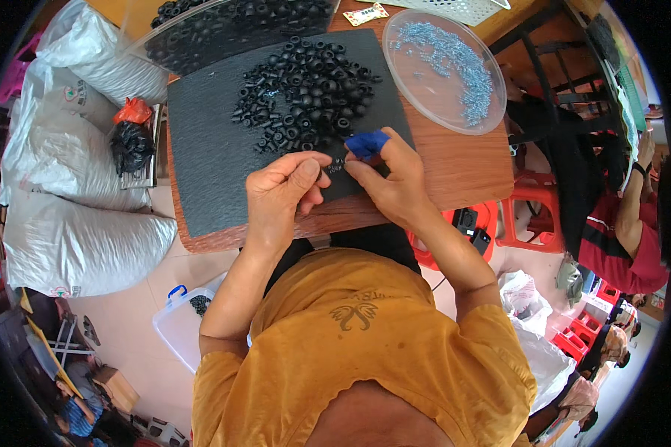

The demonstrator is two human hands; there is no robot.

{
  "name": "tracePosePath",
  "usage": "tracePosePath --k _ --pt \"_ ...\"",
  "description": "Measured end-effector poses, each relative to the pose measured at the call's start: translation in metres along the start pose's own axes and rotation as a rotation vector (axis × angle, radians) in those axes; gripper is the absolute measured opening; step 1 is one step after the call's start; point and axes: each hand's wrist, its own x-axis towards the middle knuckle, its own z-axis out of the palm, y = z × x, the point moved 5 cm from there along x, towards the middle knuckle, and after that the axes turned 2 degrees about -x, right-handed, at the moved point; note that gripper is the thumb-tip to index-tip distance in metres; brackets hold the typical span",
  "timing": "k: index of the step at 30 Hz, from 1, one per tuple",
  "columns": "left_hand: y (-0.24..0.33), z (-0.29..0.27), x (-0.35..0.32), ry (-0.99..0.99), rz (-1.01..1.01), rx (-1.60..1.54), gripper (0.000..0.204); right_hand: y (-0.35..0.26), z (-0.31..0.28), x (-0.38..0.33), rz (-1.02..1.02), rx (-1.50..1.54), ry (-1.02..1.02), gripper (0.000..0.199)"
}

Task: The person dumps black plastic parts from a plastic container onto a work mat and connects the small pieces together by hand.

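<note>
Over the near edge of a dark grey mat (209, 156), my two hands face each other with a small gap between them. My left hand (287, 186) is closed, its thumb drawn against curled fingers; whatever it pinches is too small to make out. Blue wrapping (367, 144) covers the index finger of my right hand (397, 179), whose thumb and index finger close toward each other; their contents cannot be made out. A few tiny pale bits (335, 165) show on the mat between the hands. Just beyond lies a heap of small black rounded hollow parts (313, 93).
A clear tub (231, 33) of black parts stands at the back. On the wooden table (462, 160), a round clear lid (425, 93) holds tiny bluish pieces. White sacks (82, 246) sit at left; a red stool (533, 216) and other people are at right.
</note>
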Motion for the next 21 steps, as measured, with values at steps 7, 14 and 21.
tracePosePath --k 7,14,21 --pt "-0.007 -0.001 0.002 -0.067 -0.04 -0.301 0.027 -0.021 -0.004 0.003 0.124 0.192 -0.049 0.019" --pt "-0.005 0.003 0.001 -0.039 0.034 -0.304 0.028 -0.025 0.002 0.002 0.281 0.291 -0.112 0.02" --pt "-0.004 0.002 -0.002 -0.065 0.119 -0.301 0.028 -0.029 0.002 0.003 0.215 0.314 -0.071 0.019"
